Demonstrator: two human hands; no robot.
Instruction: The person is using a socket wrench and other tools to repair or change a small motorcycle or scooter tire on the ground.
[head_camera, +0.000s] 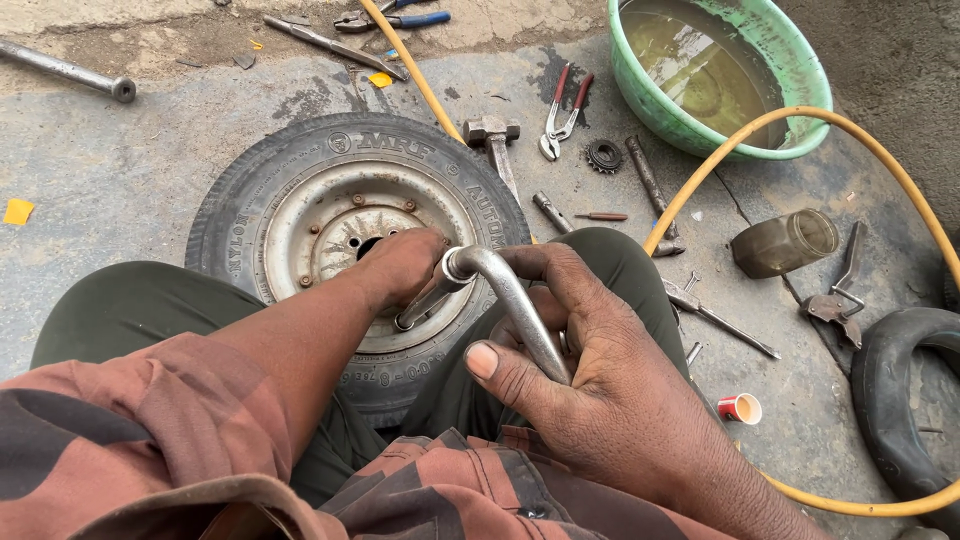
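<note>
- Raised lettering runs around the black sidewall of the small wheel (300, 190), from about 9 o'clock over the top to 3 o'clock, moulded in the same colour as the rubber.
- A small red and white cup (741, 408) lies on its side on the concrete at 4 o'clock from the wheel; a yellow scrap (17, 211) sits at the far 9 o'clock edge.
- The wheel lies flat on the grey floor between the person's knees. Its steel rim (300, 215) is dull silver, scuffed, with rust-brown bolt heads ringing the dark hub hole.
- A bent steel L-shaped wrench (505, 295) rises from the rim's 4 o'clock side; its elbow shines, and its lower end drops toward the rim, though the tip is likely hidden behind the fingers.
- The left hand (400, 268) reaches over the hub, knuckles up, fingers curled down at the wrench's lower leg; I cannot tell whether they are clamped on it.
- The right hand (590, 370) is wrapped tight around the wrench's upper leg, thumb pressed along the bar.
- At 12 o'clock lie a hammer (493, 135), red-handled pliers (562, 112) and a small sprocket (604, 155).
- A green basin (800, 75) of murky water sits at 1 o'clock, a yellow hose (760, 125) looping past it; a glass jar (785, 242) lies at 3 o'clock.
</note>
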